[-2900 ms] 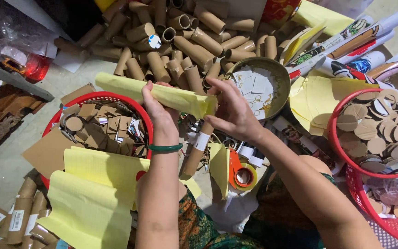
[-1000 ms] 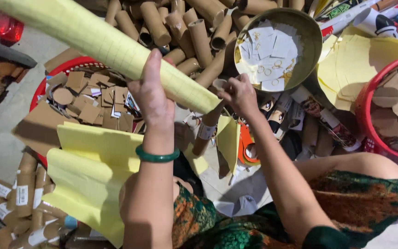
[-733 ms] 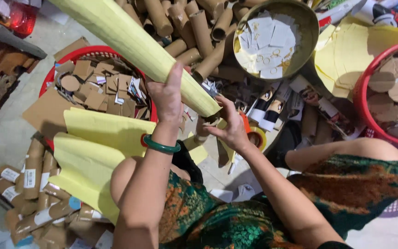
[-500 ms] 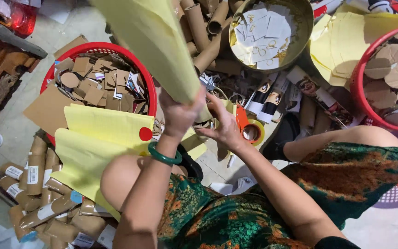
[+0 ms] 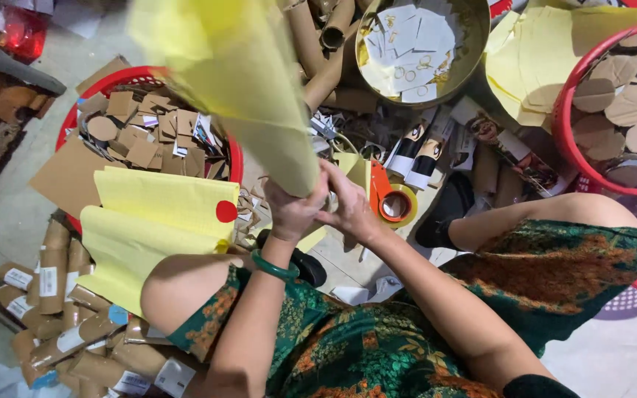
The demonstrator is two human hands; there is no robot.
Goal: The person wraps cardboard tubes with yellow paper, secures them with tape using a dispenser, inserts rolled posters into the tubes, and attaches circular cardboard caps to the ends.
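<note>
The floor (image 5: 75,44) is crowded with craft stuff. Closest, the left hand (image 5: 293,214) grips the bottom of the yellow tube (image 5: 237,81), standing it up. The right hand (image 5: 348,206) pinches its bottom edge. Farther off sits a red basket (image 5: 112,77) of cardboard bits.

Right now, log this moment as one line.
left hand: grips yellow tube base | right hand: at tube base | tube: upright, tilted | tape: beside hands
</note>
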